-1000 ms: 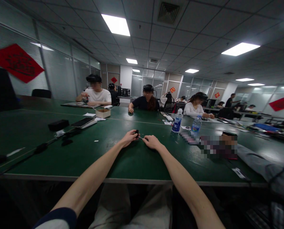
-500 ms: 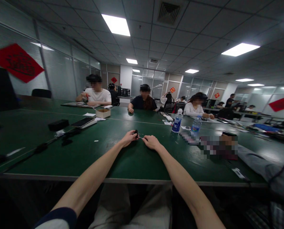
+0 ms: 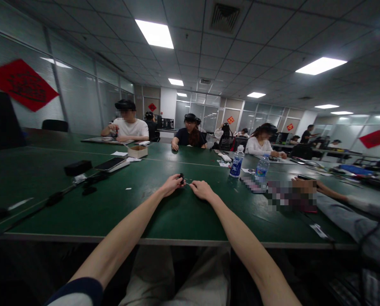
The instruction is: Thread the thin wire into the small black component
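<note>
Over the green table my left hand (image 3: 171, 185) is closed around a small black object (image 3: 182, 178), its fingers wrapped on it. My right hand (image 3: 202, 189) is closed too, with the fingers in a pinch on a thin pale rod (image 3: 188, 184). The rod points left toward the black object. Whether the two touch is too small to make out. Most of the rod is hidden inside my right hand.
Two plastic bottles, the nearer one with a blue label (image 3: 236, 163), stand to the right. A phone (image 3: 111, 164), a black box (image 3: 78, 168) and an open cardboard box (image 3: 137, 151) lie left. A co-worker's arm (image 3: 332, 192) reaches in from the right; several people sit beyond.
My hands stay almost in place, still on the black object and the rod. The co-worker's forearm at the right has come into view. At the far left edge, another hand has withdrawn.
</note>
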Available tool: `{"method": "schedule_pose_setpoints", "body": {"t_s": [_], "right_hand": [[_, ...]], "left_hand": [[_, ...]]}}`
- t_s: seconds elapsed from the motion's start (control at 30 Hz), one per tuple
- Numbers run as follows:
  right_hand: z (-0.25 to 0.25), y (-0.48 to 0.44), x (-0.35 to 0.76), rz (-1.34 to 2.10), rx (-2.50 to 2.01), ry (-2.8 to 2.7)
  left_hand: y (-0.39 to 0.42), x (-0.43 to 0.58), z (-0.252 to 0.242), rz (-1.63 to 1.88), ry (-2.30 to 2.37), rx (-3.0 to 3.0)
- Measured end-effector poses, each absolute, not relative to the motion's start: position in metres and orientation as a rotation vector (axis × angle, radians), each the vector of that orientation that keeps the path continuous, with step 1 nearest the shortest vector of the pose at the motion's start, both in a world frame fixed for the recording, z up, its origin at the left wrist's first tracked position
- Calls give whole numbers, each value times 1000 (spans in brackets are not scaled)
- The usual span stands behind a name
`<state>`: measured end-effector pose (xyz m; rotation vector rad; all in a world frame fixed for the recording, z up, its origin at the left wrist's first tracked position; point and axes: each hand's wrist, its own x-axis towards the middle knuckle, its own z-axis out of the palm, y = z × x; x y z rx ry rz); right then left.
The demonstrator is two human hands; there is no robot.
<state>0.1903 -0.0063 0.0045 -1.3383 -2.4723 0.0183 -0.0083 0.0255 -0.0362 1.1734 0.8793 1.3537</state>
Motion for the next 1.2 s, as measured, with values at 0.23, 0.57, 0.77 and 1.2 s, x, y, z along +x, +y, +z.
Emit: {"method": "schedule_pose_setpoints", "body": {"t_s": [0.23, 0.57, 0.77, 1.2], "right_hand": [[1, -6, 189, 93, -1314, -2427], [8, 4, 199, 98, -1390, -2109], [5, 2, 206, 109, -1354, -2367], [1, -7, 190, -52, -1334, -2510]], "left_hand": [[28, -10, -37, 1349, 824, 1180], [24, -8, -34, 1281, 847, 1145], [26, -8, -35, 1341, 840, 1096], [24, -8, -34, 1376, 795, 1077]]}}
